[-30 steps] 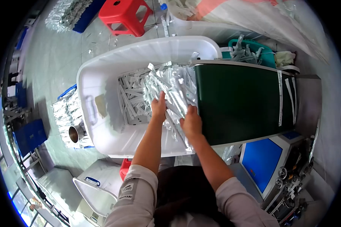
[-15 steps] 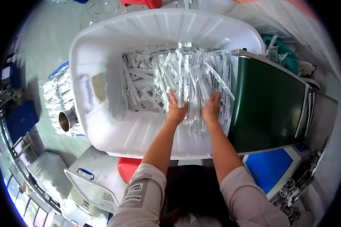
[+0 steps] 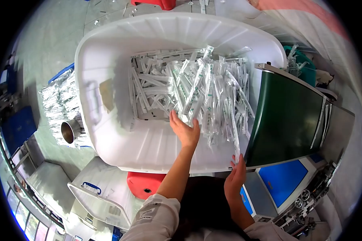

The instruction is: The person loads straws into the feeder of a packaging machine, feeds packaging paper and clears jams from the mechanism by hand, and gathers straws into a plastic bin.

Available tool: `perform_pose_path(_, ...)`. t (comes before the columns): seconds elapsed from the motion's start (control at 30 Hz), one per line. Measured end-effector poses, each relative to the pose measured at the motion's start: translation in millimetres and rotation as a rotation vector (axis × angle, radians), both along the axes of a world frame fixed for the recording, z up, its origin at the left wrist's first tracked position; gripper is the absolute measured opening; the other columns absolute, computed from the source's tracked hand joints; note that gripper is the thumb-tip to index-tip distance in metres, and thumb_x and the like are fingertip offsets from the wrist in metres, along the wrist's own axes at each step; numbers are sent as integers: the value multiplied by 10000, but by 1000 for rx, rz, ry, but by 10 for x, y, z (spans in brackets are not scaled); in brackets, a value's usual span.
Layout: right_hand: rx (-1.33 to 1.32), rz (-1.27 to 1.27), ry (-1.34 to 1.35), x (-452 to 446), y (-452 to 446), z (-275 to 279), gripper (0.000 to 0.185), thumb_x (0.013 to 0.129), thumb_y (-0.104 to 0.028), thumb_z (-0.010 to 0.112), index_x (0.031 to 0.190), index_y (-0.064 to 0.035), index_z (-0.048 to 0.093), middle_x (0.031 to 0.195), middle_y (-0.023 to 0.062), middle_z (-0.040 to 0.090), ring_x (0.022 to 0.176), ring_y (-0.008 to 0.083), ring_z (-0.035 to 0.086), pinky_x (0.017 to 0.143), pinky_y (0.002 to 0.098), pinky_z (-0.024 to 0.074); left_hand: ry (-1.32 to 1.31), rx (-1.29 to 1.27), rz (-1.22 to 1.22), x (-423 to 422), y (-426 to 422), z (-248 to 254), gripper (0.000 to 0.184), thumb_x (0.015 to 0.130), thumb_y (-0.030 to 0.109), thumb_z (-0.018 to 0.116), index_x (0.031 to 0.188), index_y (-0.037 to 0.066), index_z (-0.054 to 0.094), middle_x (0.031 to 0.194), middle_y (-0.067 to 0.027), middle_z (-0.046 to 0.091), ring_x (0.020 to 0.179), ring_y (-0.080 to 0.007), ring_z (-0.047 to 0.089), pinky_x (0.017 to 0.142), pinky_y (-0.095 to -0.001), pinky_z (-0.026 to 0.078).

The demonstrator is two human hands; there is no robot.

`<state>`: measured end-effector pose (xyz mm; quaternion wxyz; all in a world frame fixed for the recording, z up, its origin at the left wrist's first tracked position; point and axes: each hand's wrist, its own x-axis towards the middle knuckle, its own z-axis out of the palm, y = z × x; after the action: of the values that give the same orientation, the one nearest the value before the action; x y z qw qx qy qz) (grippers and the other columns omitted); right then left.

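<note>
One white tub holds the heaped packets. At their near edge, the left hand is open, thumb apart; a flat palm would best guide them without creasing wrappers. Farther right, the right hand has loosely curved fingers at one long packet's near end (gripping or merely touching, I cannot tell); light pressure suits it, beside the green belt.

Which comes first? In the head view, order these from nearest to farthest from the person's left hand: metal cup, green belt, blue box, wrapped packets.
From the left hand:
1. Wrapped packets: in the tub, just beyond the fingertips.
2. Green belt: to the right.
3. Metal cup: left, outside the tub.
4. Blue box: farthest left.
</note>
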<state>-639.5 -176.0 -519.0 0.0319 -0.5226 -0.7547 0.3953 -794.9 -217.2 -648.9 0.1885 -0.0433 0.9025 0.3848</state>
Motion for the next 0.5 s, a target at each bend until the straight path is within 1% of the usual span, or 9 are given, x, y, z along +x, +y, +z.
perform_pose_path(0.03,51,36,18,26,0,-34,505,711,149,412,1199,62,314,1194,248,331,1079,346,420,861,383,410,113,-16,-206,-111,62,89,799,661,240,632,1237,-74,177,1258,-280,201,1165,-415,207,973,-454,179)
perform_pose_path(0.07,68,151,-140,-9,66,-145,491,723,108,441,1196,60,320,1224,248,289,1118,362,365,883,411,371,220,-29,-411,-186,141,142,879,652,322,655,1255,-67,150,1288,-279,160,1195,-413,168,981,-460,160)
perform_pose_path(0.1,88,269,-292,-124,193,-332,481,735,68,471,1193,58,326,1253,248,247,1156,378,310,905,439,331,217,-26,-406,-266,257,151,879,652,322,655,1255,-67,150,1288,-279,160,1195,-413,168,981,-460,160)
perform_pose_path(0.13,182,263,-348,-170,268,-663,518,754,-90,540,1203,43,318,1274,247,209,1200,406,200,924,496,248,186,-121,-527,-370,394,124,962,620,397,668,1280,-25,110,1307,-267,135,1210,-412,147,983,-465,160)
perform_pose_path(0.17,217,168,-348,-381,433,-851,633,746,-270,568,1229,27,287,1289,251,189,1212,408,170,925,532,215,151,-223,-650,-453,493,64,1045,588,471,681,1305,17,71,1325,-256,111,1224,-412,125,985,-470,160)
perform_pose_path(0.2,287,173,-493,-631,629,-956,732,729,-386,557,1266,-9,234,1306,257,158,1234,389,132,932,553,171,150,-233,-648,-511,558,-18,1045,588,471,681,1305,17,71,1325,-256,111,1224,-412,125,985,-470,160)
perform_pose_path(0.3,178,-112,-582,-918,1097,-1710,786,739,-550,454,1328,-151,122,1340,246,90,1256,366,66,941,576,99,-134,-311,-809,-605,688,-277,1121,549,615,621,1331,191,-61,1348,-226,94,1227,-437,89,960,-500,203)
perform_pose_path(0.43,53,-184,-585,-798,1189,-2297,718,778,-563,379,1330,-191,110,1355,204,84,1257,355,62,899,624,130,-136,-520,-922,-518,931,-347,1144,539,616,630,1330,165,-61,1336,-227,138,1192,-450,178,945,-472,260)
perform_pose_path(0.5,31,-243,-350,-653,1207,-2552,669,802,-534,362,1330,-213,105,1366,167,85,1253,352,82,884,626,170,-104,-627,-952,-432,1117,-437,1123,557,609,623,1331,175,-66,1322,-261,138,1168,-489,185,916,-497,266)
